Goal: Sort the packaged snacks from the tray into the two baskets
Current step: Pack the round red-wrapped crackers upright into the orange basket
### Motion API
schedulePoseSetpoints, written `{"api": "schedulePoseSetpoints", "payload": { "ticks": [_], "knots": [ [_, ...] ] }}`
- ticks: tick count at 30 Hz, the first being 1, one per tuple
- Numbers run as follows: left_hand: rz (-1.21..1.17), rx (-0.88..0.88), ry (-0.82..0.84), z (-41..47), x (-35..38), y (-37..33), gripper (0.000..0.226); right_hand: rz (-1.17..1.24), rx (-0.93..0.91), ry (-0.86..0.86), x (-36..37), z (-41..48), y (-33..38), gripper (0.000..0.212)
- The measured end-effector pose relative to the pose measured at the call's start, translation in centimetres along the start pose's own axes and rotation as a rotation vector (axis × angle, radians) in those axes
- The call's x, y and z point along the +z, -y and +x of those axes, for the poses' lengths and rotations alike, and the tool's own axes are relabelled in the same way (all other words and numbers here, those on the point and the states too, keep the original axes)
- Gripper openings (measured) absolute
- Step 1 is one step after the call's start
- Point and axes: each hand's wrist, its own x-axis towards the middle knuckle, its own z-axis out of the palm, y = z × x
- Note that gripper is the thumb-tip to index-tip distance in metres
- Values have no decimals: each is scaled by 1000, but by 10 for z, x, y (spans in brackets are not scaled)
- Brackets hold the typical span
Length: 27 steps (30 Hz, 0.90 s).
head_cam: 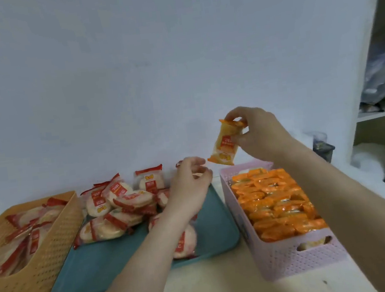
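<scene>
A teal tray (109,262) in the middle holds several red-and-white snack packs (118,204) piled at its back. The orange basket (49,240) on the left contains more red-and-white packs. The pink basket (296,257) on the right is filled with orange packs (276,198). My right hand (255,132) pinches an orange snack pack (226,142) by its top, hanging above the pink basket's far left corner. My left hand (189,185) hovers over the tray's back right, fingers loosely curled and apart, holding nothing.
A white wall stands right behind the table. A white shelf unit (381,96) with bags on it rises at the right. A dark jar (322,146) sits behind the pink basket. Bare white tabletop (205,288) lies in front of the tray.
</scene>
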Motion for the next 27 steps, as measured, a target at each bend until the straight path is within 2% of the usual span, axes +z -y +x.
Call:
{"api": "schedulePoseSetpoints", "payload": {
  "ticks": [3, 8, 11, 15, 19, 22, 24, 27],
  "knots": [
    [259, 67, 127, 23, 27, -2, 16, -15, 65, 22, 1, 22, -37, 40],
    [687, 74, 373, 45, 54, -3, 30, -29, 12, 128, 24, 38, -66, 40],
    [744, 66, 419, 52, 63, 0, 24, -82, 11, 262, 38, 40, -75, 35],
    [793, 120, 272, 55, 66, 5, 19, -98, 32, 360, 50, 43, -86, 29],
    [768, 174, 206, 54, 60, -3, 19, -103, 29, 334, 54, 48, -89, 23],
    [695, 147, 289, 54, 61, -6, 18, -150, 3, 333, 54, 49, -89, 20],
    [740, 124, 364, 56, 65, -2, 20, -146, -7, 306, 48, 53, -92, 19],
    [788, 131, 309, 58, 67, 0, 16, -104, 0, 246, 27, 62, -94, 18]
  ]
}}
